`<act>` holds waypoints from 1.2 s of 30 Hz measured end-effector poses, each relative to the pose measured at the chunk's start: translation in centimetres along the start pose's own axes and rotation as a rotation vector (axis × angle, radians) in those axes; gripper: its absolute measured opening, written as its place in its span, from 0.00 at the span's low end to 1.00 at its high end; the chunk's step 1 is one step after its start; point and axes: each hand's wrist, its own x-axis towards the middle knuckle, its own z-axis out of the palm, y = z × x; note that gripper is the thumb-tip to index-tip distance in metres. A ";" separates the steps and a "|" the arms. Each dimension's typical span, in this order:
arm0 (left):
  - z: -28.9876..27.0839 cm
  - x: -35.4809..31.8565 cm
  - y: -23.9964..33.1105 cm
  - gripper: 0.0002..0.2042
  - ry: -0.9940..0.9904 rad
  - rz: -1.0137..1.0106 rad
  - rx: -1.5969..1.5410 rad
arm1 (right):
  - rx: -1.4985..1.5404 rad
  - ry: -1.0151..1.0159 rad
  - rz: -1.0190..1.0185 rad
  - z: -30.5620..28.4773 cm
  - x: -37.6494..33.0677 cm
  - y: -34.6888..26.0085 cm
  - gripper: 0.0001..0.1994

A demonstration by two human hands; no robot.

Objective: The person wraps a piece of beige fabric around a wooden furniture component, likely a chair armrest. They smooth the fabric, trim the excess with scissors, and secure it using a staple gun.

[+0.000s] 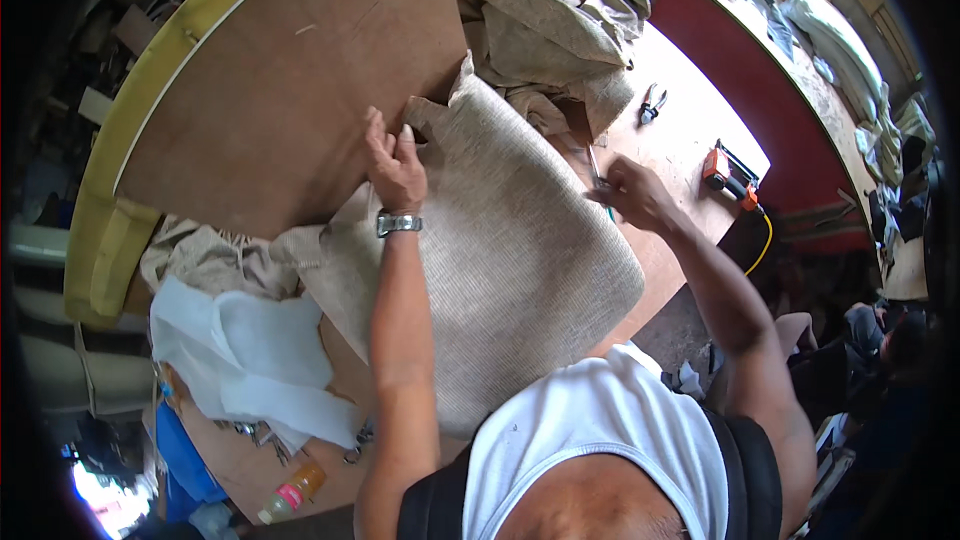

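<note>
A beige ribbed upholstery fabric [510,270] spreads over the work surface in front of me, its upper edge against a large brown board [290,80]. My left hand [397,168], with a metal watch at the wrist, lies by that edge, fingers stretched out over the board and fabric; it holds nothing. At the fabric's right edge, my right hand [638,196] is closed around a slim tool [594,162] with a metal shaft or blade. A bit of teal shows beneath the fingers; the tool's exact kind is hidden.
Pliers [652,106] and an orange-and-black staple gun [728,176] with a yellow hose lie to the right. Bunched fabric [555,15] sits at the back. Yellow foam [100,180] rims the board. White padding [240,350] and a bottle [292,493] are at lower left.
</note>
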 end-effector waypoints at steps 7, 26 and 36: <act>-22.0 -12.7 8.6 0.15 0.212 -0.124 0.539 | -0.138 0.405 0.087 4.0 -6.9 26.0 0.19; -7.3 -41.5 21.5 0.35 -0.831 -0.189 0.986 | -0.346 -0.128 -0.960 5.9 -11.2 16.6 0.36; -4.8 -27.7 11.3 0.32 -0.777 -0.150 1.086 | -0.734 -0.281 -1.026 13.5 -2.6 4.8 0.33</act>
